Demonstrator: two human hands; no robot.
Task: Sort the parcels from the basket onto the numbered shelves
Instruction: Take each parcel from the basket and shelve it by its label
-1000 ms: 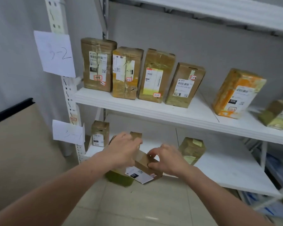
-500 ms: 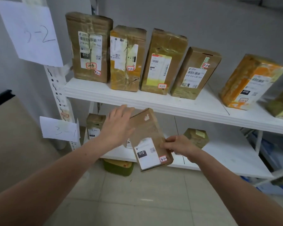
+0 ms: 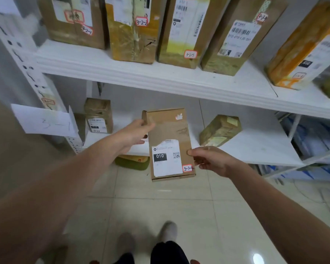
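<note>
1. held parcel (image 3: 168,128): brown cardboard; label (image 3: 167,164) white with black "010" block; sticker (image 3: 187,168) red-edged.
2. shelves (image 3: 160,77): white.
3. upper right parcel (image 3: 293,54): orange, brown.
4. floor (image 3: 160,206): beige glossy tiles.

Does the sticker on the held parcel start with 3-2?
No, the red-edged sticker on the parcel begins 3-1, like the nearby paper sign.

flat parcel (image 3: 170,143) tagged 3-1-4 — left hand (image 3: 134,134), right hand (image 3: 211,160) gripping its edges
</note>
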